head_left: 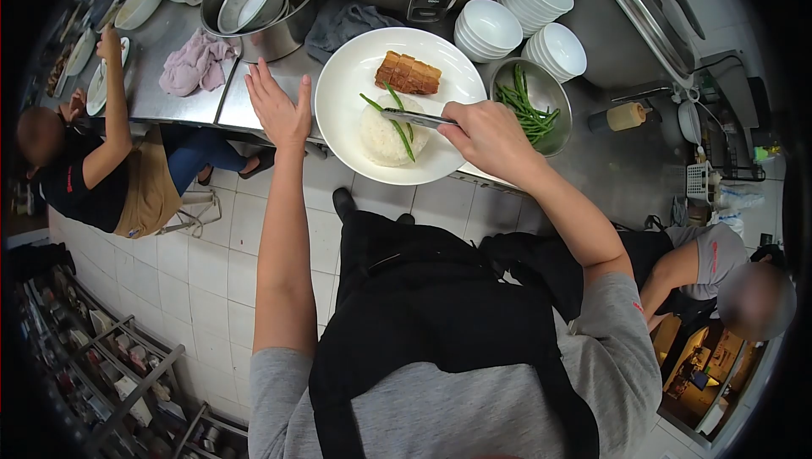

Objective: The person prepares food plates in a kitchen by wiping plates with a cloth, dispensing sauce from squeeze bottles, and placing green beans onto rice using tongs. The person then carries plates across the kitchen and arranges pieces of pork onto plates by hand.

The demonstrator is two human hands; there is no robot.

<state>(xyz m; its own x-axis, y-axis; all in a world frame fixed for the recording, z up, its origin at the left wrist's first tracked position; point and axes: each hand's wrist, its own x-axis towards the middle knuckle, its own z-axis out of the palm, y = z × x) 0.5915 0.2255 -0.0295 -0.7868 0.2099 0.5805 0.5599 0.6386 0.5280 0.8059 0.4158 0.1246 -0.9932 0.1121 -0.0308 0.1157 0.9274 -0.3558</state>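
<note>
My right grip point(491, 133) is closed around metal tongs point(420, 118), tips at the green beans point(404, 141) lying across the rice mound point(379, 142). Browned meat point(408, 75) beyond, same white plate point(340, 70). My left grip point(281, 112) spreads wide, just left of the plate. Metal bowl point(547, 81), more beans, at right.

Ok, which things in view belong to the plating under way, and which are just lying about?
In use:
- plate
- rice
- meat
- green beans
- metal bowl
- tongs, in the right hand

Apparently just lying about:
- pink cloth
- dark cloth
- stacked white bowls
- pot
- squeeze bottle
</note>
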